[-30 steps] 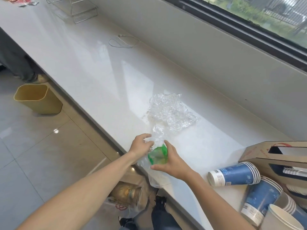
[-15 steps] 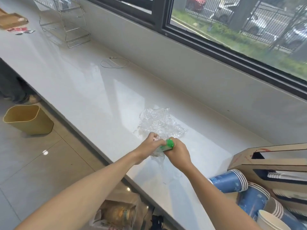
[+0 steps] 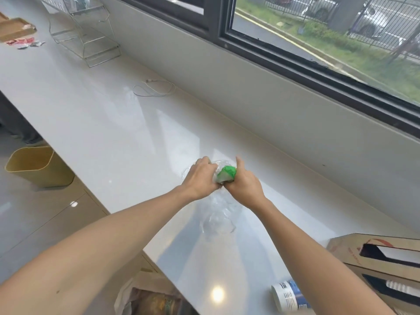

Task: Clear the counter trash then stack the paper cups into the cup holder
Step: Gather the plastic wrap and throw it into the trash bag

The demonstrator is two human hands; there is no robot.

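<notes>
Both hands meet over the white counter (image 3: 109, 123), bunching a crumpled clear plastic wrap (image 3: 219, 220). My left hand (image 3: 200, 177) grips the wrap's upper part. My right hand (image 3: 244, 184) is closed on a green piece of trash (image 3: 226, 173) wrapped in the same plastic. A loose tail of wrap hangs down onto the counter below the hands. One blue and white paper cup (image 3: 289, 296) lies on its side at the bottom right, partly behind my right forearm. The cardboard cup holder (image 3: 377, 264) with cut-out slots sits at the right edge.
A yellow bin (image 3: 37, 165) stands on the floor left of the counter. A plastic bag with trash (image 3: 150, 298) hangs below the counter's front edge. A white cable (image 3: 154, 88), a wire rack (image 3: 88, 30) and red scraps (image 3: 22, 42) lie farther back.
The view has tilted up and the hands have moved away from the counter's edge. The spread wrap has been gathered in between both hands, with the green piece pressed into it.
</notes>
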